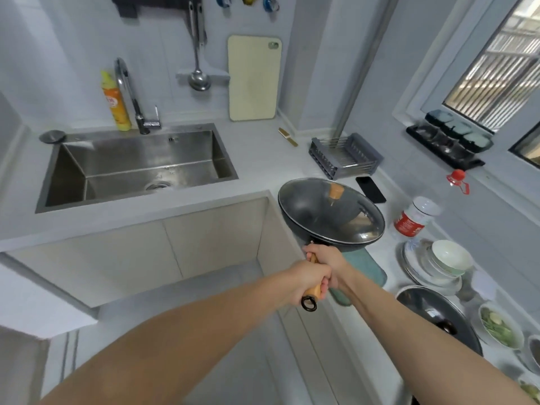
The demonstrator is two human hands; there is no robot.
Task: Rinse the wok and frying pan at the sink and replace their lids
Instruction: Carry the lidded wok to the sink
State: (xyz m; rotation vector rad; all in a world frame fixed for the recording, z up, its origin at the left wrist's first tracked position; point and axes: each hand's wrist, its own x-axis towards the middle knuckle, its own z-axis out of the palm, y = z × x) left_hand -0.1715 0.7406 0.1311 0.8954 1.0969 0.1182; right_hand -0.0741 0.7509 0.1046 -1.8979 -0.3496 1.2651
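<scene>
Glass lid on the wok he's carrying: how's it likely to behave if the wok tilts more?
The glass lid looks loose on the wok, with neither hand on it, so it may slide off. Glass, so probably fragile if dropped. Both the left hand and right hand grip the wooden handle, which suggests the load is fairly heavy.

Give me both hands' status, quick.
Left hand: gripping the wok handle, near its end.
Right hand: gripping the same handle, nearer the bowl.
</scene>
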